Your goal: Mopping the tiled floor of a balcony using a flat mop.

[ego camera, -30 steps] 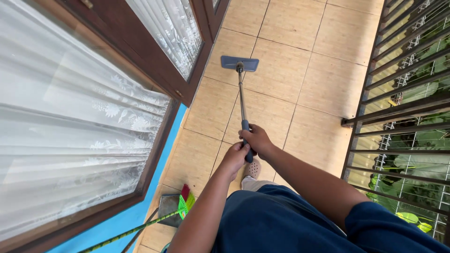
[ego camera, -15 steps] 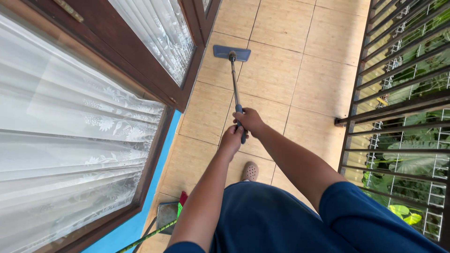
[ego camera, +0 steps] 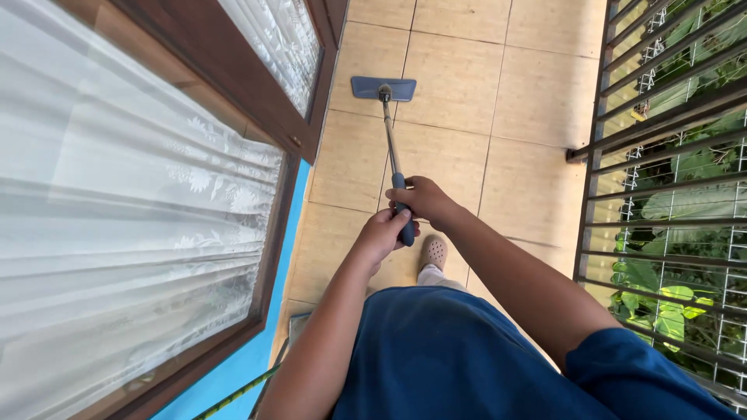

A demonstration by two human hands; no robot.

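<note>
Gripping the blue handle grip of a flat mop with both hands, the person stands on a tiled balcony floor and holds the tool out ahead. The right hand wraps the upper part of the grip, fingers curled fully round it; the left hand closes on the lower end, just below and touching the right. Both grips are tight on the shaft, with no gap visible.

The mop head — a flat grey-blue rectangular pad — lies flat on the tiles well ahead of the hands, near the foot of the brown-framed glass door. The metal shaft runs nearly straight from pad to hands.

Step in hand, as judged: a mopping stroke at or near full reach, pad pressed to the floor. The next move calls for steady downward pressure and a straight line along the tile rows, keeping the pad clear of the door frame on the left.

Surroundings: white lace curtain behind the glass; a blue strip along the base of the frame; dark metal railing on the right with green foliage beyond; one foot in a beige clog just below the hands. A green-and-yellow stick shows at the bottom edge — its kind cannot be told.
</note>
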